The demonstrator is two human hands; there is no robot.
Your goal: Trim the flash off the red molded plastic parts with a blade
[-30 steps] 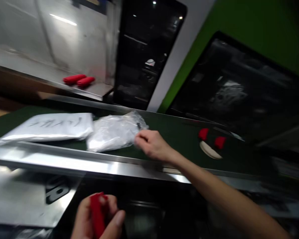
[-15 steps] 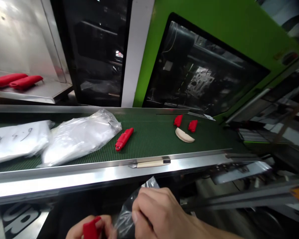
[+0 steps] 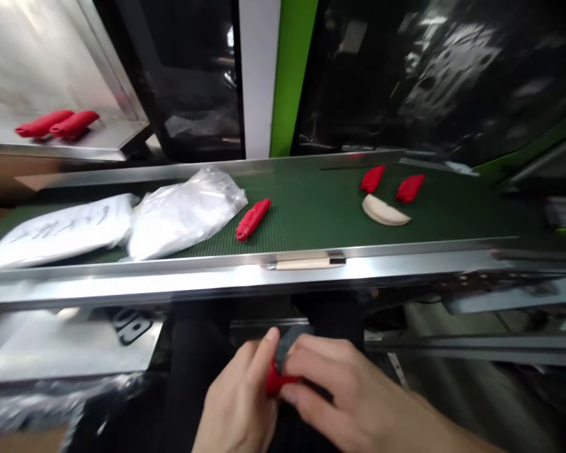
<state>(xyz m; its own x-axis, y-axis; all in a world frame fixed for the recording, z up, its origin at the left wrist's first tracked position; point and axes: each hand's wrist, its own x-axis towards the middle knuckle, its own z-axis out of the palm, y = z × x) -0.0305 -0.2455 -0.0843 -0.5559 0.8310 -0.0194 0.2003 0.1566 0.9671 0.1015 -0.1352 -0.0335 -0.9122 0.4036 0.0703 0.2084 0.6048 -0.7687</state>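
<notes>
Both hands, left hand (image 3: 238, 402) and right hand (image 3: 339, 393), pinch a small red moulded plastic piece (image 3: 276, 382) between them; it looks light, stiff, smooth, best gripped along its sides.

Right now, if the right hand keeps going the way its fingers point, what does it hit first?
The right hand points left: it would first meet the small red plastic part it already pinches, then the left hand right behind. Depth unclear.

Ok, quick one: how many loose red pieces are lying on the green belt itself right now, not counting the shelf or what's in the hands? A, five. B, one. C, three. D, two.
C: one red piece lies beside the clear plastic bag, and two more lie next to the cream curved piece on the green belt.
</notes>
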